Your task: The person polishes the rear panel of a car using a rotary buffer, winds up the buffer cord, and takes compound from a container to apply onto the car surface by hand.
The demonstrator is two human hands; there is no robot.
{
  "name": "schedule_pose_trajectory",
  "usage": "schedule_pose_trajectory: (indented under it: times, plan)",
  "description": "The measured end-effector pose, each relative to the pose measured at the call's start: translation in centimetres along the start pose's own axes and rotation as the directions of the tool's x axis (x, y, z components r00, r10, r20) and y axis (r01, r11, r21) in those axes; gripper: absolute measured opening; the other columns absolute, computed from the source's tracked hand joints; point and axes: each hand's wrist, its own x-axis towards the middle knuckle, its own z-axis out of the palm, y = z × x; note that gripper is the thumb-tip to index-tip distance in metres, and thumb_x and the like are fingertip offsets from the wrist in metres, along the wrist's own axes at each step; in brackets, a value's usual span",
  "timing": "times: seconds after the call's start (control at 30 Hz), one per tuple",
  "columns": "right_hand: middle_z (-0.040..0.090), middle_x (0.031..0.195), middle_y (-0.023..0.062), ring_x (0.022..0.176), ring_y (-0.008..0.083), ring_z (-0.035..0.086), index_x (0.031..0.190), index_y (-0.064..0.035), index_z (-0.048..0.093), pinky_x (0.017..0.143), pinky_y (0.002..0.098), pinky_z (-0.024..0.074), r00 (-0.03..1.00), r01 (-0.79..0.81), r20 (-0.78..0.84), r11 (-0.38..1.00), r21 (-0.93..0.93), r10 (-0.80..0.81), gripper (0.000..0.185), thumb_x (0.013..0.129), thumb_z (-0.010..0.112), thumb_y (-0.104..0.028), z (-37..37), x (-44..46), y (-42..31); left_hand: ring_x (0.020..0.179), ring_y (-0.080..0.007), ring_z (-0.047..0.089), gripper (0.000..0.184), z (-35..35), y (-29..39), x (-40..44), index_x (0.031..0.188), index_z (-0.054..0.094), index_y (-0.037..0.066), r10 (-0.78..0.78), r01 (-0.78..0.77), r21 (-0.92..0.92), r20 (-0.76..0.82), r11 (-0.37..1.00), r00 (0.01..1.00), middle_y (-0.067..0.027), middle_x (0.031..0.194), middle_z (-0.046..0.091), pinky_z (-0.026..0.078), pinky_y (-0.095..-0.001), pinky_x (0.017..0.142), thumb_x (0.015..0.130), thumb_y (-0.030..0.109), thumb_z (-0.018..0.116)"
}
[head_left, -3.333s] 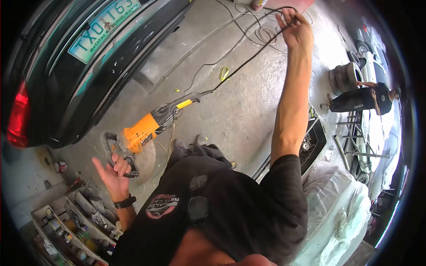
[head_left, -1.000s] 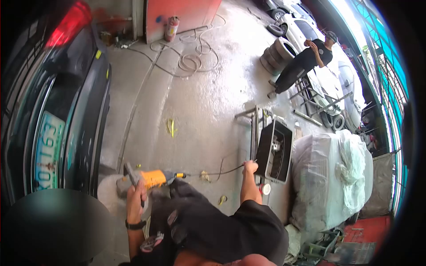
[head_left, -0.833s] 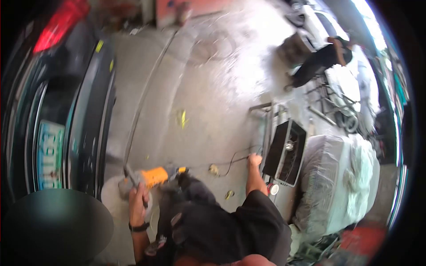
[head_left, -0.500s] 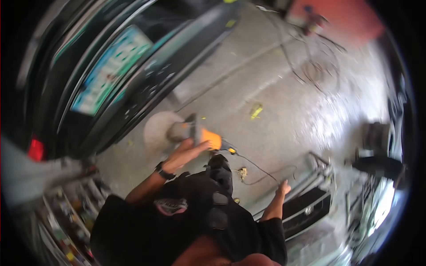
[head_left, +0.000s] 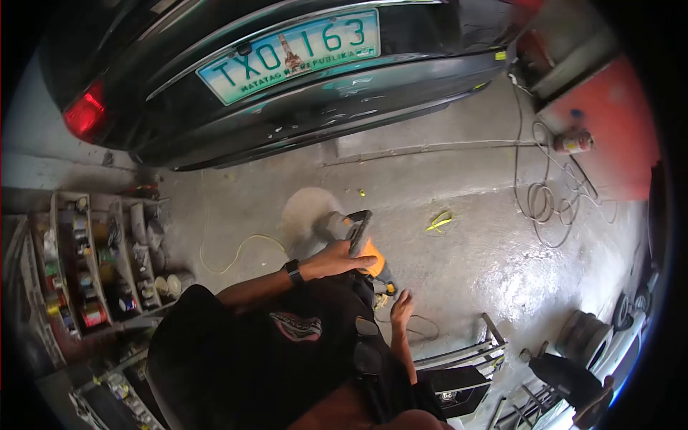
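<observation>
Orange and black, the rotary polisher (head_left: 375, 259) is in front of the person's torso, its pale round pad (head_left: 304, 209) nearer the dark car's rear bumper (head_left: 287, 132), with floor (head_left: 473, 247) showing between. The left hand (head_left: 333, 259) clasps its front D-handle (head_left: 360, 233); the right hand (head_left: 403, 308), partly curled, is near the tool's rear end, its grip unclear.

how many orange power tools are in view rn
1: the orange power tool held by its black handle in the left hand, with the right hand near its rear end. Others could be hidden behind the person's body.
</observation>
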Motion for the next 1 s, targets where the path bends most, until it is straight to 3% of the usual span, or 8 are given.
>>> schedule_pose_trajectory:
  times: [0.07,0.17,0.33,0.5,0.6,0.7,0.8,1.0]
  plan:
    - [0.065,0.101,0.0291,0.103,0.0485,0.057,0.122,0.0048,0.058,0.087,0.0509,0.0469,0.919,-0.189,0.304,0.958,-0.216,0.25,0.052,0.103,0.044,-0.042,0.7,-4.3,2.2,0.072,-0.0117,0.054,0.054,-0.6,-1.9,-0.3,0.097,0.063,0.001,0.016,-0.016,0.029,-0.014,0.999,1.0,0.001,0.076,0.057,0.046,-0.0292,0.066,0.089,0.054,0.069]
    - [0.066,0.102,0.0278,0.101,0.0445,0.06,0.123,0.0034,0.058,0.085,0.0488,0.0485,0.764,-0.158,0.595,0.967,-0.201,0.249,0.051,0.101,0.047,-0.041,2.6,-10.3,3.2,0.078,-0.0132,0.064,0.058,-1.9,-3.3,-1.7,0.102,0.067,0.0,0.148,-0.147,0.016,-0.041,0.989,0.988,-0.0049,0.082,0.068,0.05,-0.0297,0.07,0.089,0.056,0.067]
    - [0.068,0.102,0.0257,0.097,0.0379,0.064,0.126,0.0009,0.058,0.082,0.0453,0.0513,0.693,-0.136,0.703,0.986,-0.094,0.163,0.051,0.098,0.053,-0.041,0.6,-13.8,-0.2,0.097,-0.0112,0.063,0.044,-5.7,-3.8,-5.2,0.118,0.064,0.0,0.125,-0.125,-0.044,0.005,0.991,0.992,-0.0058,0.106,0.069,0.051,-0.0287,0.086,0.092,0.035,0.069]
    - [0.069,0.103,0.0235,0.093,0.0312,0.068,0.128,-0.0015,0.057,0.079,0.0419,0.054,0.578,0.054,0.809,0.984,-0.168,0.106,0.052,0.095,0.059,-0.041,-3.8,-12.7,-6.8,0.085,-0.0088,0.061,0.042,-7.9,-7.6,-6.6,0.115,0.064,0.0,0.213,-0.221,-0.028,-0.165,0.975,0.963,-0.0016,0.095,0.066,0.049,-0.0272,0.074,0.094,0.036,0.068]
    - [0.07,0.103,0.0223,0.091,0.0272,0.07,0.13,-0.003,0.057,0.077,0.0398,0.0557,0.72,0.292,0.685,0.944,-0.152,-0.112,0.053,0.094,0.062,-0.041,-3.9,-10.7,-12.4,0.083,-0.0078,0.06,0.036,-8.2,-8.6,-7.1,0.108,0.066,0.0,0.159,-0.191,-0.176,-0.183,0.966,0.97,-0.0004,0.09,0.067,0.048,-0.0277,0.072,0.095,0.033,0.067]
    - [0.068,0.108,0.0265,0.101,0.0384,0.067,0.138,0.0044,0.048,0.089,0.0422,0.0533,0.946,0.231,0.241,0.973,-0.029,-0.217,0.078,0.087,0.071,-0.049,-1.5,-9.9,-18.5,0.083,-0.0074,0.058,0.032,-9.3,-7.4,-8.6,0.103,0.066,-0.002,0.107,-0.163,-0.295,-0.196,0.941,0.975,0.0005,0.088,0.066,0.047,-0.028,0.073,0.096,0.029,0.067]
    - [0.059,0.126,0.0301,0.118,0.0411,0.059,0.143,0.0067,0.038,0.099,0.0459,0.0477,0.865,0.491,0.213,0.851,-0.183,-0.453,0.098,0.077,0.079,-0.052,4.2,-6.8,-18.3,0.079,-0.0067,0.053,0.031,-9.7,-8.1,-8.6,0.099,0.065,-0.003,0.093,-0.145,-0.234,-0.222,0.961,0.971,0.0017,0.084,0.063,0.046,-0.0275,0.071,0.096,0.028,0.067]
    - [0.054,0.133,0.0308,0.125,0.0414,0.054,0.146,0.0055,0.031,0.103,0.0487,0.0444,0.812,0.473,0.428,0.877,-0.086,-0.397,0.116,0.064,0.087,-0.054,8.5,-1.5,-19.5,0.072,-0.0062,0.048,0.029,-10.2,-5.7,-8.7,0.09,0.062,0.0,0.182,-0.207,-0.042,-0.324,0.978,0.928,0.0032,0.077,0.057,0.044,-0.0274,0.065,0.093,0.028,0.071]
